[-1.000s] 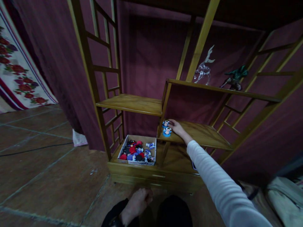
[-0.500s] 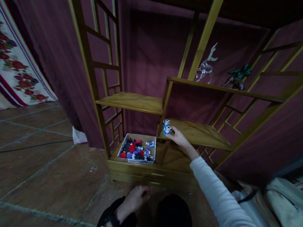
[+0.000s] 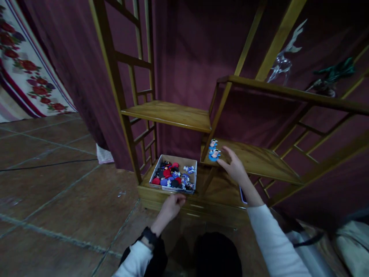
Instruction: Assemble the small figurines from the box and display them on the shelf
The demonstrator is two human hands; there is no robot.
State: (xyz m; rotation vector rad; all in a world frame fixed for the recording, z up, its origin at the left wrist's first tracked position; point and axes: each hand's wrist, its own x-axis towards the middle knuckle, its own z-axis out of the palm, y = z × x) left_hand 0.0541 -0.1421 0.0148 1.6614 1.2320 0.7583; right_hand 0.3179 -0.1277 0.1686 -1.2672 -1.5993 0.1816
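Note:
Two small blue figurines (image 3: 213,150) lie at the left front corner of the lower wooden shelf (image 3: 259,161). My right hand (image 3: 235,167) hovers just right of them, fingers apart, holding nothing. A cardboard box (image 3: 175,177) full of several small red, blue and black figurines sits on the base of the wooden rack. My left hand (image 3: 172,206) is raised in front of the base just below the box, its fingers curled, with nothing visible in them.
A higher shelf (image 3: 170,114) on the left is bare. On the top right shelf stand a glass deer (image 3: 284,57) and a dark green ornament (image 3: 331,75). Maroon curtain behind, tiled floor (image 3: 52,192) at left, a black cable across it, a floral cloth (image 3: 25,65) far left.
My right hand has drawn back from the two blue figurines, leaving them on the shelf. My left hand has risen toward the box. The view has moved closer and lower.

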